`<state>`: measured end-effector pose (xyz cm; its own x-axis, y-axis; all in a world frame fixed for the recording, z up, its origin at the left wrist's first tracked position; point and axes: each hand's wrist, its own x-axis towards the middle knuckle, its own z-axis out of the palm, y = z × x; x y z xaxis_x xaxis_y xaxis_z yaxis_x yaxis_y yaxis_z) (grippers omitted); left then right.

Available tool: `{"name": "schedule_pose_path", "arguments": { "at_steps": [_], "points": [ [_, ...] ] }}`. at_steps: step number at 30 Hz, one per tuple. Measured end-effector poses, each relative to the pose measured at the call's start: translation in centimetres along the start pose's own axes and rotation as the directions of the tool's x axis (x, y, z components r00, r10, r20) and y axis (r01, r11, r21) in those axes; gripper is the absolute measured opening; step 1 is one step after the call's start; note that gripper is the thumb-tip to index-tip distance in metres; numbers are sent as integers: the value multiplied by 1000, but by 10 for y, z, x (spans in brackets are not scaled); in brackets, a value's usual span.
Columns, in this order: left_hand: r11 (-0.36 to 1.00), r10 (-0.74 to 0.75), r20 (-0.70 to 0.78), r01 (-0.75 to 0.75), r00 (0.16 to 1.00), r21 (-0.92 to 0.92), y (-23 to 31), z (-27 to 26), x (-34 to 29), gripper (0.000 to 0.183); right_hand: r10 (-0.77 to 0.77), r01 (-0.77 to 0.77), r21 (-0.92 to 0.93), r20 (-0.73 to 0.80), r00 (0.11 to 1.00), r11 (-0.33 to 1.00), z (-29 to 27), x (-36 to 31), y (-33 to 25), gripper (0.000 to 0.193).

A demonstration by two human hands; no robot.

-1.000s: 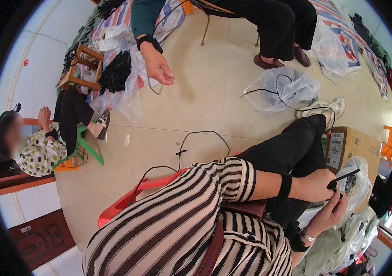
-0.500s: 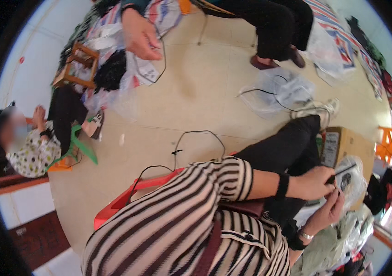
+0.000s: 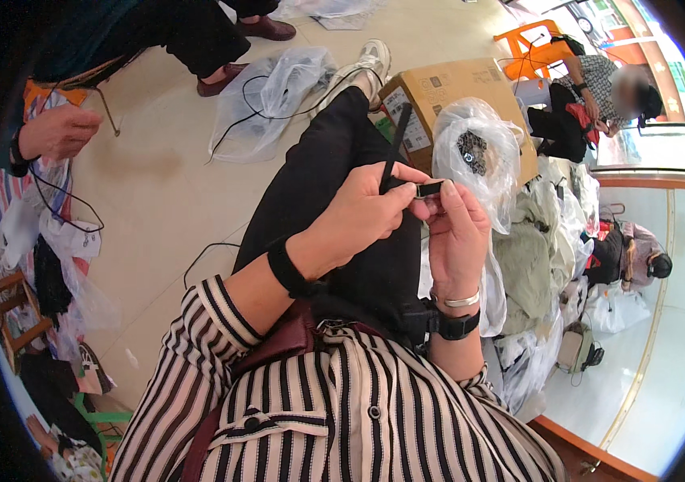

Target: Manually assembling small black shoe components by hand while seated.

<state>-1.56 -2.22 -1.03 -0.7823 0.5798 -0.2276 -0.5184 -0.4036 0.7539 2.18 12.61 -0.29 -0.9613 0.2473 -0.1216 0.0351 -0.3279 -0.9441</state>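
Over my lap both hands are closed on a narrow black strap (image 3: 397,149). My left hand (image 3: 358,213), with a black band at its wrist, pinches it between thumb and fingers, and one length sticks up past the knuckles. My right hand (image 3: 461,229), wearing a silver bracelet and a black wrist strap, pinches a short black end (image 3: 429,189) beside the left fingertips. A small pale, shiny edge shows there, perhaps a buckle or slider; it is too small to be sure. My fingers partly hide where the pieces meet.
Ahead stands a cardboard box (image 3: 459,84), with a clear plastic bag (image 3: 479,153) holding a dark patterned item against it. Grey-green bundles (image 3: 527,273) lie to my right. Another plastic bag (image 3: 270,100) with black cord lies on the floor. A co-worker's hand (image 3: 61,132) is at left.
My view has swung to the right, bringing my hands and the box toward the middle. Both hands still grip the black strap, and their fingertips now show more plainly.
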Motion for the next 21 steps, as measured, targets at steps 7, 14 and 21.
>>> {"name": "schedule_pose_path", "arguments": {
  "at_steps": [7,14,21],
  "points": [
    [1000,1,-1,-1,1000,-12,-5,3,2,25,-31,31,35,5,1000,999,-2,-2,-3,16],
    [995,37,-14,-35,999,88,-6,6,0,25,-20,21,58,-17,1000,998,-1,-5,-4,17],
    [929,294,-58,-271,954,250,-13,10,7,12,49,-56,141,58,997,988,-5,-3,-3,13]
  ]
}}
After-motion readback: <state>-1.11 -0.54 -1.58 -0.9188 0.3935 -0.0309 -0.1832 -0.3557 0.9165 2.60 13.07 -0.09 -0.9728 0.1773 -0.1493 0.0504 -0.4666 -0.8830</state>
